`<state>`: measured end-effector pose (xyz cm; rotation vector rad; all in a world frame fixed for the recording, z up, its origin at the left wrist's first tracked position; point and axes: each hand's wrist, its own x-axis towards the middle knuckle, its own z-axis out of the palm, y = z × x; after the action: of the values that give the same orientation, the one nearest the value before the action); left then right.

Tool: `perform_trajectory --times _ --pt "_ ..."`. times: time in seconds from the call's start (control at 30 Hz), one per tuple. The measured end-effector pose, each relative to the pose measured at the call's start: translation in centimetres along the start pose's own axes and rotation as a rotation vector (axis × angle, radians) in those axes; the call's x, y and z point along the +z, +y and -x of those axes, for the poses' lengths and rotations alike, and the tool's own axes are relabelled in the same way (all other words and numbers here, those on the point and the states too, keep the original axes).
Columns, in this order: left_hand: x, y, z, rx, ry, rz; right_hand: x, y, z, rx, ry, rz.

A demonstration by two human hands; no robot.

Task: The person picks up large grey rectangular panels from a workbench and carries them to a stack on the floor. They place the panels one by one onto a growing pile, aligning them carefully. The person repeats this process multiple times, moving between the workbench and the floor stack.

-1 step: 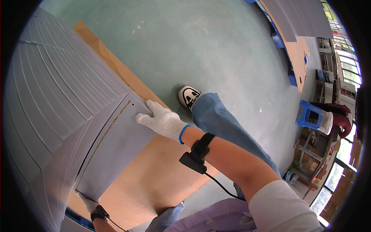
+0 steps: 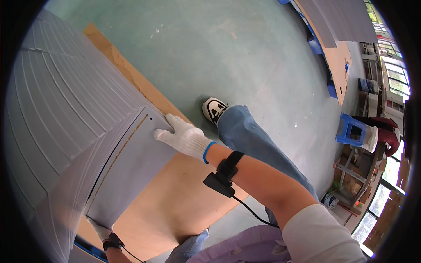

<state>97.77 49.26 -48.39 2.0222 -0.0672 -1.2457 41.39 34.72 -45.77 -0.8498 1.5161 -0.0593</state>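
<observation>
A flat grey panel [image 2: 136, 158] with a brown slot along its left side and a small dark hole near its far corner lies on a brown board [image 2: 175, 201]. My right hand [image 2: 186, 136], in a white knit glove, rests at the panel's far right end. Its thumb is stretched over the grey face and the other fingers extend along the end edge. At the near left corner is my left hand [image 2: 101, 229], also gloved; its fingers are mostly hidden by the panel's edge. A tall stack of grey panels [image 2: 66, 105] rises just left.
A brown board strip [image 2: 131, 79] juts from under the stack. My foot in a white-and-black shoe [image 2: 214, 109] is on the green floor. More grey panels [image 2: 337, 22] lie far right, near a blue stool [image 2: 351, 130] and a workbench [image 2: 357, 175]. A cable [image 2: 252, 210] hangs from my right forearm.
</observation>
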Motion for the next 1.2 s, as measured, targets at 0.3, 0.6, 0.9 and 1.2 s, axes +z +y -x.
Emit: perform_trajectory --times 0.3,0.6,0.9,1.2 --pt "0.7 0.3 0.5 -0.056 -0.007 0.055 0.3 -0.3 0.4 0.043 0.019 -0.03" --pt "-2.4 -3.4 -1.5 -0.012 0.003 0.22 3.4 3.5 -0.6 -0.015 0.237 -0.543" --pt "4.5 -7.3 3.1 0.026 0.242 1.031 7.0 2.7 -0.4 0.048 0.393 -1.379" --pt "5.4 -4.1 3.4 -0.037 0.262 1.257 6.5 2.0 -1.2 0.073 0.516 -1.323"
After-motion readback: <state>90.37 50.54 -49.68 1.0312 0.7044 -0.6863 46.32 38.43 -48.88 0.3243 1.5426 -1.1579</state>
